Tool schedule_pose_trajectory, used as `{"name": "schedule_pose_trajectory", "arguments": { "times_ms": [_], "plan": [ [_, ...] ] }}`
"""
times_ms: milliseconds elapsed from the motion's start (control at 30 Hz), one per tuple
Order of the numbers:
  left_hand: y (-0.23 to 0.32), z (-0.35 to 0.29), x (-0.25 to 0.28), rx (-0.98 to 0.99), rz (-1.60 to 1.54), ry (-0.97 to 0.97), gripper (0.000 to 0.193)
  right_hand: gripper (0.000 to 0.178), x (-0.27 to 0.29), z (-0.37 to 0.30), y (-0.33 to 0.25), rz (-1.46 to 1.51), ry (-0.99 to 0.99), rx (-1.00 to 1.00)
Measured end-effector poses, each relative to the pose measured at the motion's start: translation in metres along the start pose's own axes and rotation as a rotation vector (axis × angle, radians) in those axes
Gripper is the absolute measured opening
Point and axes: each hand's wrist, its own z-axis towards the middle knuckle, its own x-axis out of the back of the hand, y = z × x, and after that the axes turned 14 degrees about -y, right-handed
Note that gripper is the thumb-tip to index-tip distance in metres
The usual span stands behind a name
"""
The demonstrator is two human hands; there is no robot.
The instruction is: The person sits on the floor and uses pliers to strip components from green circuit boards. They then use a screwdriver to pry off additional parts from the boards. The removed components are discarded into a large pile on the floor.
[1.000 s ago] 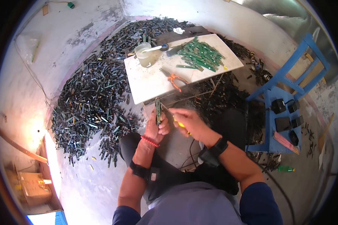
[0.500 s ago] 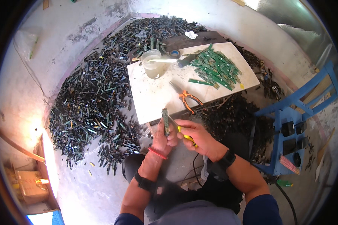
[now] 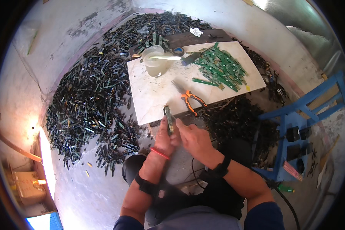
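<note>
Upright in my left hand [image 3: 165, 140] is a narrow green circuit board strip with a dark edge [image 3: 168, 119], held between closed fingers. My right hand [image 3: 197, 140] is close beside it on the right, fingers curled toward the strip. Whatever those fingers hold is hidden behind the back of the hand. Just beyond my hands, orange-and-black pliers [image 3: 188, 99] lie on the white board [image 3: 151, 101] with handles spread toward me. On its right half is a heap of bare green circuit strips [image 3: 220, 67].
A cloudy plastic tub [image 3: 154, 65] with a pale-handled brush [image 3: 166, 58] across it stands near a tape roll [image 3: 178, 51]. Dark battery-strip-like pieces [image 3: 92, 92] cover the floor at left; another dark pile [image 3: 234, 122] lies right of the board. A blue chair [image 3: 291, 111] holds black boxes.
My right hand has turned, and the yellow-handled tool seen in it before is now out of sight. The strip in my left hand has shifted slightly and tilts a little more.
</note>
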Motion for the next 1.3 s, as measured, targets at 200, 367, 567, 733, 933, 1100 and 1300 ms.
{"name": "schedule_pose_trajectory", "arguments": {
  "times_ms": [200, 367, 567, 733, 933, 1100, 1300],
  "plan": [
    [0.011, -0.008, -0.015, -0.007, 0.023, 0.002, 0.045, 0.032, 0.008, 0.003, 0.011, 0.757, -0.145, -0.131],
    [0.004, -0.01, -0.01, -0.012, 0.074, -0.055, 0.044, 0.031, 0.037, -0.001, -0.001, 0.867, -0.257, -0.301],
    [-0.002, -0.006, -0.007, 0.008, 0.134, -0.001, 0.045, 0.032, 0.028, -0.011, -0.002, 0.138, -0.121, -0.04],
    [-0.006, -0.007, -0.002, -0.006, 0.094, -0.011, 0.041, 0.036, 0.019, -0.014, -0.007, 0.275, -0.017, 0.013],
    [-0.003, -0.006, -0.006, -0.076, 0.158, -0.098, 0.044, 0.035, 0.04, -0.009, -0.01, 1.426, -0.375, -0.493],
    [-0.002, -0.006, -0.009, -0.077, 0.202, -0.028, 0.044, 0.034, 0.026, -0.013, -0.02, 1.433, -0.263, -0.426],
    [-0.005, -0.007, -0.002, -0.066, 0.169, -0.007, 0.043, 0.038, 0.024, -0.011, -0.028, 1.411, -0.191, -0.408]
  ]
}}
